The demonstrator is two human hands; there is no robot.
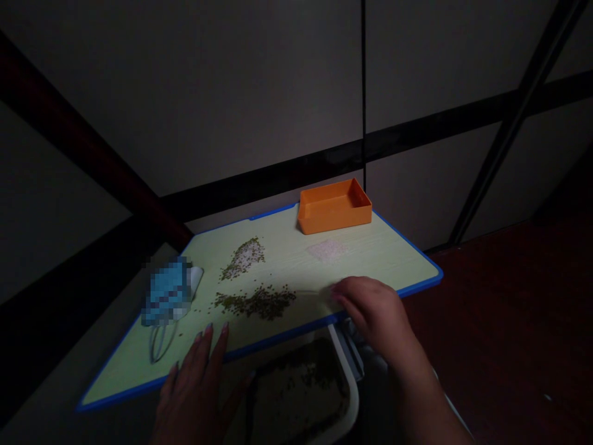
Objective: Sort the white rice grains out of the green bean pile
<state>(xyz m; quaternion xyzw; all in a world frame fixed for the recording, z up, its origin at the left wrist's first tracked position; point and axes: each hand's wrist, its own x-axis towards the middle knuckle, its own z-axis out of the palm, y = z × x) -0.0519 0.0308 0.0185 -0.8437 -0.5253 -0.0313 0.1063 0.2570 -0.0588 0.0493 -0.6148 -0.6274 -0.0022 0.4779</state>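
Observation:
My left hand (197,377) lies at the near edge of the small blue-edged table (393,259), its fingers stretched out and slightly apart, holding nothing. My right hand (370,309) is closed in a pinch over the near right part of the tabletop. From its fingertips a thin pale stick (311,292) seems to reach left to a pile of dark green and brown grains (259,301); dim light blurs it. Behind that lies a mixed pile of white and green grains (244,256). A patch of small whitish grains (327,250) is spread farther right.
An orange open box (336,207) stands at the table's back right. A blue, pixelated item (167,290) with a looped cord (162,346) lies at the left. Below the near edge is a white-rimmed tub (349,395) with dark bits inside. A panelled wall (259,93) rises behind.

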